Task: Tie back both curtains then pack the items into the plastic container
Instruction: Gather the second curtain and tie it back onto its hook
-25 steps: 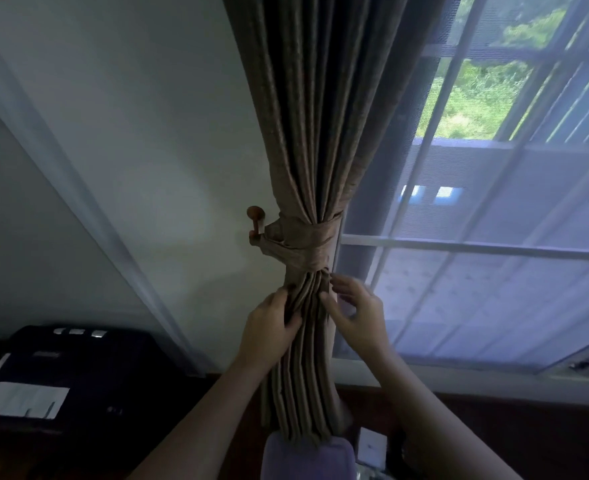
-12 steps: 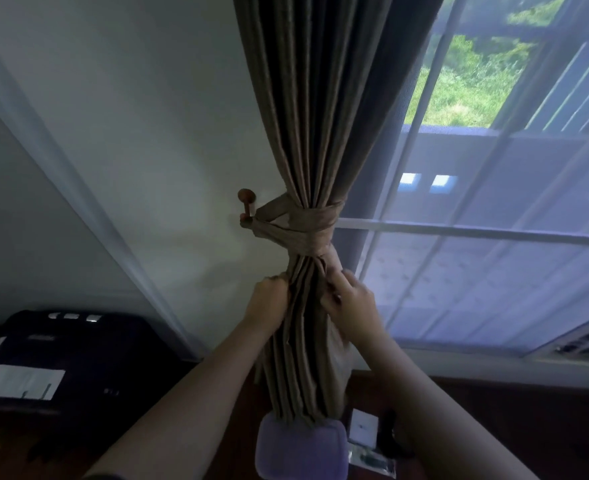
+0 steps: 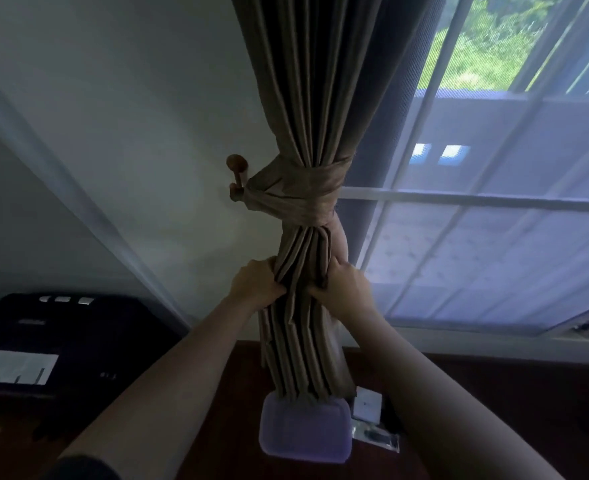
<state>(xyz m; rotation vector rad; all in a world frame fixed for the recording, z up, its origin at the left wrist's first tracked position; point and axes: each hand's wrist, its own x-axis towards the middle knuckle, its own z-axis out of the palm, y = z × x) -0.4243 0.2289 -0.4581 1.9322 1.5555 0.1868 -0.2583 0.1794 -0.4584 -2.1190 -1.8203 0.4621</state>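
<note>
Head view looks up at a brown curtain (image 3: 306,98) beside the window (image 3: 493,220), gathered by a cloth tieback (image 3: 296,195) looped onto a wooden wall hook (image 3: 237,168). Left hand (image 3: 256,284) and right hand (image 3: 345,289) each clutch the folds just below the tieback, one on either side. Under the hem sits what looks like a plastic container (image 3: 305,433), dimly lit.

The curtain (image 3: 306,98) hem hides the plastic container's (image 3: 305,433) far edge; small packets (image 3: 372,420) right of the container are too dim to identify.
</note>
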